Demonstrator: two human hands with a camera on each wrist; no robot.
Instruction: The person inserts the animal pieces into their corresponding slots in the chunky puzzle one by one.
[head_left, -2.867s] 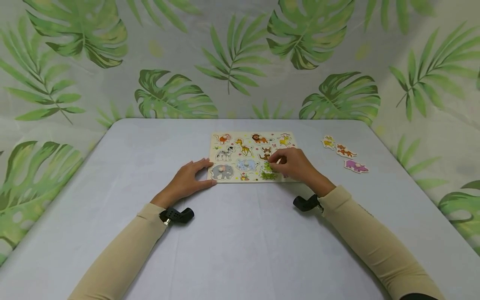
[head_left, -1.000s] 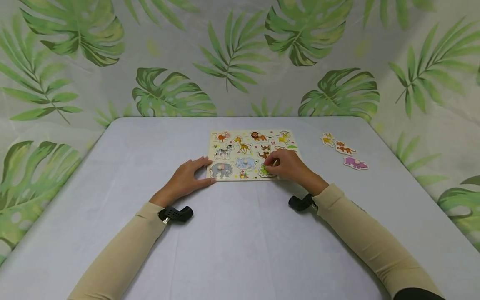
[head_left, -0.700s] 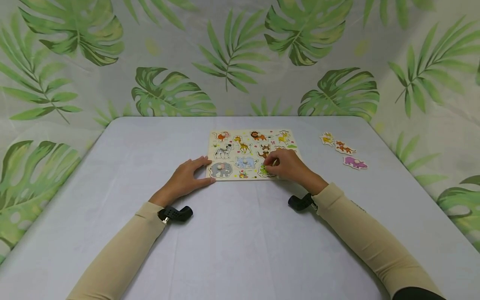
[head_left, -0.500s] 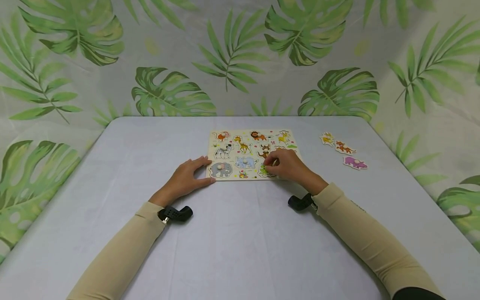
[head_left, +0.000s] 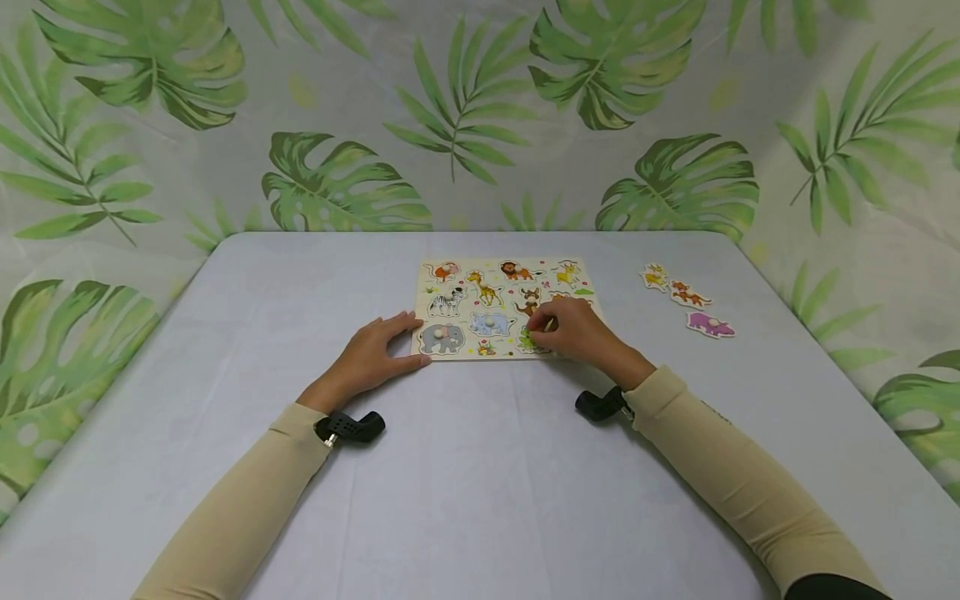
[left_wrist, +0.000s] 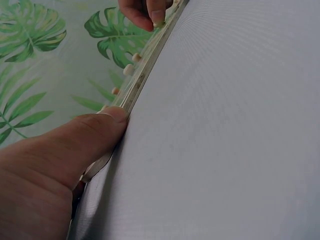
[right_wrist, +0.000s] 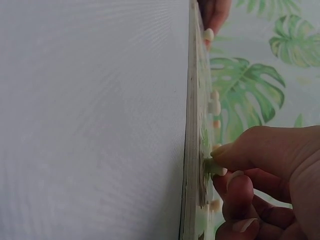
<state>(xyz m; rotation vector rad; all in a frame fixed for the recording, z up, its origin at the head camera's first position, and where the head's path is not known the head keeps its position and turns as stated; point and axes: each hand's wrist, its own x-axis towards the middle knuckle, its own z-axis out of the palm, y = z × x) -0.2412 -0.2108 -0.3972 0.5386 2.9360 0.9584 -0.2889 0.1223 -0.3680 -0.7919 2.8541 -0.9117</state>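
Right hand pinches green piece's peg at puzzle board's near-right edge; left hand flat, bracing near-left corner.

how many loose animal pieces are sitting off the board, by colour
yellow piece: 1
orange-brown piece: 1
purple piece: 1
total: 3, all on the table to the right of the puzzle board

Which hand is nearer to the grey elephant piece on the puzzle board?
Left. The left hand rests at the board's left edge, its thumb just beside the grey elephant piece. The right hand pinches the green piece's knob, farther right on the puzzle board.
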